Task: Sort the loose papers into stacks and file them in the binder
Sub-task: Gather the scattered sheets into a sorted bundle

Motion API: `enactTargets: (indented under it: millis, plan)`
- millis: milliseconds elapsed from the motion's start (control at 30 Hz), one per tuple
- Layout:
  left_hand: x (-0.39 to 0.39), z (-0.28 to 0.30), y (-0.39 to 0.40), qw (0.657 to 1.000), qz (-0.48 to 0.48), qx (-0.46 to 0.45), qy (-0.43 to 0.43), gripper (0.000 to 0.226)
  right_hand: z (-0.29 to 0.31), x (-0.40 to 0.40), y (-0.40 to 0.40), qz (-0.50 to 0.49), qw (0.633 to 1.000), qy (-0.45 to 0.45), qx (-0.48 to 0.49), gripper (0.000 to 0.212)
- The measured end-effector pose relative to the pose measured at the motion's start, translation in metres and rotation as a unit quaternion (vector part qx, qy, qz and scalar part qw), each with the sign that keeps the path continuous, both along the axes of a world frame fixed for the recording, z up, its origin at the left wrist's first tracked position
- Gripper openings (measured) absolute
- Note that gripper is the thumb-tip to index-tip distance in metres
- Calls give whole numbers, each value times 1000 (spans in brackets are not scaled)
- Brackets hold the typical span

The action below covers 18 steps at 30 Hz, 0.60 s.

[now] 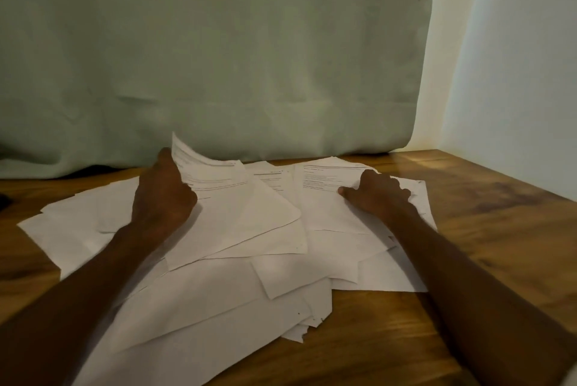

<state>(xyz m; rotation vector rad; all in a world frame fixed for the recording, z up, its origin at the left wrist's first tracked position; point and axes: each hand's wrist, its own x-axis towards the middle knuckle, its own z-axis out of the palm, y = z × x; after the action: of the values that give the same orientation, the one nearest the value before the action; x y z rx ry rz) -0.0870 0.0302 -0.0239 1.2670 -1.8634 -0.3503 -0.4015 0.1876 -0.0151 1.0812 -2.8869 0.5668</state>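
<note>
A loose heap of white papers (224, 285) is spread across the wooden table (487, 229), overlapping at many angles. My left hand (162, 195) grips the far left edge of a printed sheet (218, 185), whose corner curls up off the heap. My right hand (377, 195) rests flat, fingers spread, on another printed sheet (327, 198) at the right of the heap. No binder is in view.
A pale green curtain (218, 57) hangs right behind the table, its hem touching the far edge. A white wall (515, 73) closes the right side. Bare wood shows at the right and at the front right.
</note>
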Motion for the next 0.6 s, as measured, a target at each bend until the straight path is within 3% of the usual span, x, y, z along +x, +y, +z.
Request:
enactTargets:
  millis: [133,233,333,400,467,600]
  plan:
    - [-6,-3,7,998,31,2,-50,70,0,-3,1,-46,999,2,4,91]
    - [-12,0,11,998,21,-19,-59,76,7,-3,4,-71,996,6,-60,67]
    - [-15,-2,6,998,-15,-38,-41,72,12,-2,4,-72,977,34,-199,44]
    - [-18,-1,8,998,-34,-44,-3,67,17,0,3,-17,946,32,-323,41]
    - [-21,2,12,997,-47,-43,47,61,24,4,1,49,892,-8,-450,31]
    - [-24,6,13,986,-73,-17,147,52,32,14,-1,141,811,-48,-565,15]
